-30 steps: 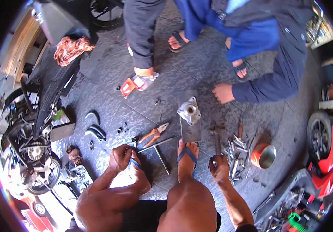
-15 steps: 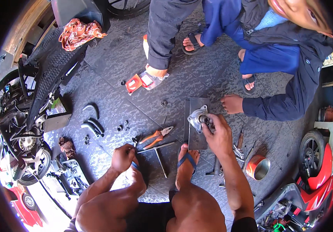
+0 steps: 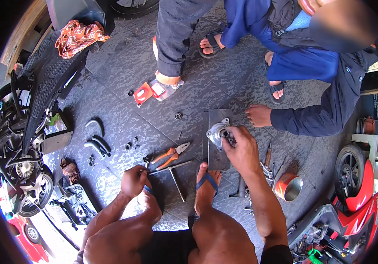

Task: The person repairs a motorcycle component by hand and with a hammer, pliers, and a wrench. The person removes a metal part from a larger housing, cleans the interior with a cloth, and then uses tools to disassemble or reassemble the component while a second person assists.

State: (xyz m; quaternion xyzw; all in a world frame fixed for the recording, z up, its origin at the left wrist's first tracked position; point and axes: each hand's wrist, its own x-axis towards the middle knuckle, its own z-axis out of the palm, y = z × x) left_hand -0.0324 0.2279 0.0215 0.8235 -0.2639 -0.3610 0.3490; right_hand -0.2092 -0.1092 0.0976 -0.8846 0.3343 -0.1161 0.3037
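A silver metal housing (image 3: 217, 132) with bolt ears rests on a flat dark metal plate (image 3: 219, 159) on the floor in front of me. My right hand (image 3: 243, 147) is closed over its right side, fingertips pinching a small round metal part at the housing's centre; the fingers partly hide it. My left hand (image 3: 134, 180) is closed near my left knee, and whatever is in it, if anything, cannot be made out. Just beyond the left hand lie orange-handled pliers (image 3: 171, 155) and a T-handle wrench (image 3: 176, 182).
Opposite me, a co-worker's hand (image 3: 258, 115) rests beside the plate; the other touches a red-and-clear package (image 3: 156, 90). Black hoses (image 3: 97, 145), a small ring (image 3: 178, 115), tools (image 3: 267, 169) and an orange can (image 3: 289, 187) lie about. A stripped motorcycle (image 3: 30, 145) stands left, red bodywork (image 3: 360, 211) right.
The whole view has shifted slightly, so things appear further left. My right fingers now cover more of the round part on the housing. The left hand stays closed.
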